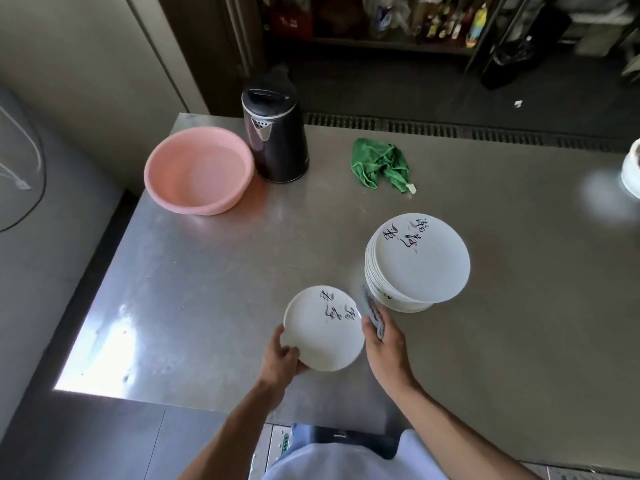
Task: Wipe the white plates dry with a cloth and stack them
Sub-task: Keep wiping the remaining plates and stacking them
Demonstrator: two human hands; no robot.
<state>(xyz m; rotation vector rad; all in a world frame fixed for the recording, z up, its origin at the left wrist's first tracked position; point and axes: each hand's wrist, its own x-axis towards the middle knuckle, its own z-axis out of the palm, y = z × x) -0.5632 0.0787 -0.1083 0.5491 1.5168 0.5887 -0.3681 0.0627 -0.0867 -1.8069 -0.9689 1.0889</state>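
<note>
Head view: one brushed-steel desk point(207, 271), two hands, both busy.

The left hand point(282, 358) grips one small round white plate with black brush lettering point(323, 329) at its near-left rim, thumb on the top face and fingers under. The plate is held face up above the desk's near part.

The right hand point(384, 344) is curled round one bunched grey patterned cloth point(372, 315). The cloth is blurred and sits right at the plate's right rim, between that plate and the stack.

There is one stack of same-style white plates point(415, 265) on the desk just right of and beyond the held plate. Many rims show, but an exact count can't be made. The top plate is face up and slid off-centre, overhanging the stack on the right.

Also on the desk:
- One crumpled green cloth point(381, 164) lies loose at the far middle, well apart from both hands.
- One pink round plastic basin point(199, 169) sits at the far left.
- One black electric kettle with lid closed point(275, 133) stands just beside the basin on its right.
- One white vessel point(632, 168) is cut off by the right edge.

One long floor drain grate point(450, 128) runs behind the desk.
</note>
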